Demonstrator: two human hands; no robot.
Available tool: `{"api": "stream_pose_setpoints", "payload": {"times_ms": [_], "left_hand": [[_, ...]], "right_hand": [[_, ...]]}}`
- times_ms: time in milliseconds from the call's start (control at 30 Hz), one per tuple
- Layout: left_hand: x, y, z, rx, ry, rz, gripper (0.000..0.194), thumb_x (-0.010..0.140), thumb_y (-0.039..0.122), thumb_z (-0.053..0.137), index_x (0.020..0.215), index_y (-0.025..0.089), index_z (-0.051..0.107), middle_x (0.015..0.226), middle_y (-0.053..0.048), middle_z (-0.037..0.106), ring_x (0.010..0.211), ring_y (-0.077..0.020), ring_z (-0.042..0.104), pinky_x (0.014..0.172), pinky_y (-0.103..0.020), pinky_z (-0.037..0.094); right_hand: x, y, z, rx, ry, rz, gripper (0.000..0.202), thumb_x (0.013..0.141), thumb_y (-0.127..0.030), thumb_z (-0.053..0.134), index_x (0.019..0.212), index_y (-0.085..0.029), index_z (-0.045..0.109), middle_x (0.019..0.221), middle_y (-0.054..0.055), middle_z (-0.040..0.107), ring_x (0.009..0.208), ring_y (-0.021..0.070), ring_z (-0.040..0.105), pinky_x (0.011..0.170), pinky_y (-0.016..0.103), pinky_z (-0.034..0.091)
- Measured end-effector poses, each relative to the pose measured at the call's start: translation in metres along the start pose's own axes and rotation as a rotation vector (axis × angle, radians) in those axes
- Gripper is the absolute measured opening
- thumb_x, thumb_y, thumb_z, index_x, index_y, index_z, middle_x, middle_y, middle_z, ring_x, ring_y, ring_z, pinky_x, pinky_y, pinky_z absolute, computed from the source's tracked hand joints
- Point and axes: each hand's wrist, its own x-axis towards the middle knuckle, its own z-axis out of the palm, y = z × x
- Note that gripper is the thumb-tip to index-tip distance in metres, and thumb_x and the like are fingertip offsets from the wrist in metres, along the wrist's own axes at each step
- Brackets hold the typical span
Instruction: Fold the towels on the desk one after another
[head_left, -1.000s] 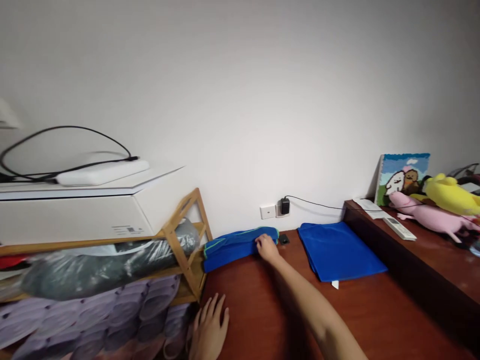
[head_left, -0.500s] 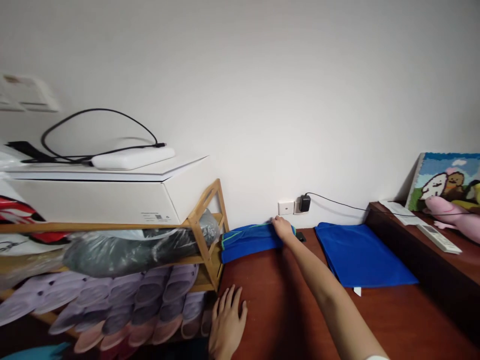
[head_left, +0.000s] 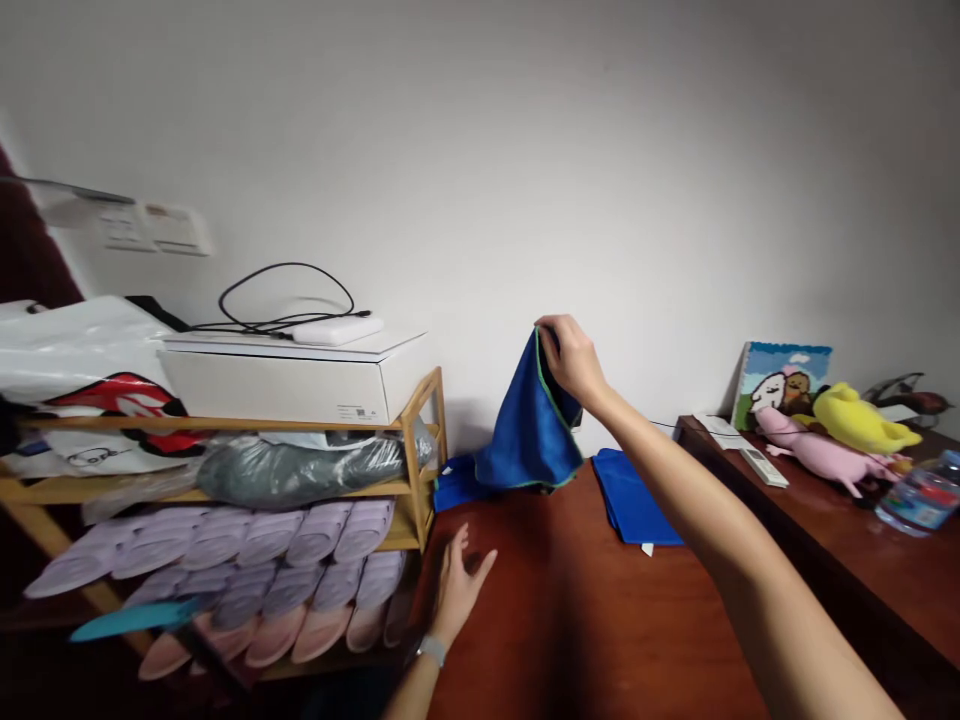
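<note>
Right hand (head_left: 573, 358): fingers pinching the top of a blue cloth (head_left: 523, 425) with green edging. Cloth hangs in a slanting drape, just right of the wooden rack (head_left: 409, 460), its lower edge close over the desk (head_left: 510, 590); can't tell if it touches. A blue patch (head_left: 454, 488) lies on the desk right against the rack; can't make out whether it belongs to the same cloth.

Left hand (head_left: 457, 590): fingers loosely spread, thumb held apart, near the rack's front right corner; contact with the desk unclear. Band (head_left: 432, 650) on that wrist.

Further right of the rack, a folded blue cloth (head_left: 636, 500) lies flat, white tag showing, partly behind the right forearm. Well right of the rack, on a raised ledge (head_left: 847, 530): remote (head_left: 763, 467), pink plush (head_left: 814, 452), yellow plush (head_left: 859, 418), bottle (head_left: 921, 495). On the rack itself: white box (head_left: 300, 388) on top, slippers (head_left: 279, 538) in rows below.
</note>
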Motion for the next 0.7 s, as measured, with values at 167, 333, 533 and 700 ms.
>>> {"api": "stream_pose_setpoints", "payload": {"times_ms": [167,333,533,700], "left_hand": [[0.011,0.129,0.01,-0.301,0.208,0.071,0.097,0.075,0.058,0.082,0.157,0.024,0.042,0.155,-0.018,0.057,0.142,-0.0333,0.057,0.117,-0.053,0.048],[0.01,0.197,-0.013,-0.374,0.057,0.021,0.046,0.085,0.052,0.066,0.117,0.019,0.071,0.113,-0.014,0.081,0.106,-0.0326,0.075,0.098,-0.049,0.059],[-0.002,0.199,-0.103,-0.338,-0.372,0.112,0.07,0.075,0.059,0.078,0.131,0.018,0.064,0.126,-0.012,0.078,0.115,-0.0316,0.073,0.101,-0.045,0.059],[0.013,0.152,-0.137,-0.215,-0.87,0.081,0.07,0.082,0.049,0.07,0.145,0.026,0.048,0.13,-0.009,0.076,0.111,-0.0261,0.074,0.092,-0.038,0.06]], "right_hand": [[0.02,-0.051,-0.087,-0.106,0.046,-0.046,0.028,0.112,-0.035,0.041,0.125,-0.025,0.063,0.121,0.008,0.069,0.109,0.0239,0.066,0.091,0.037,0.054],[0.036,-0.072,-0.151,-0.192,0.067,-0.143,0.035,0.114,-0.038,0.037,0.126,-0.018,0.063,0.125,0.01,0.067,0.119,0.0257,0.062,0.102,0.046,0.05],[0.014,-0.008,-0.236,-0.422,0.019,0.121,0.05,0.112,-0.045,0.035,0.123,-0.006,0.064,0.121,0.015,0.069,0.121,0.0303,0.064,0.103,0.054,0.047],[-0.133,0.039,-0.249,-0.72,-0.436,0.826,0.043,0.098,-0.053,0.063,0.109,-0.012,0.074,0.109,0.021,0.076,0.111,0.0361,0.071,0.096,0.049,0.051]]}}
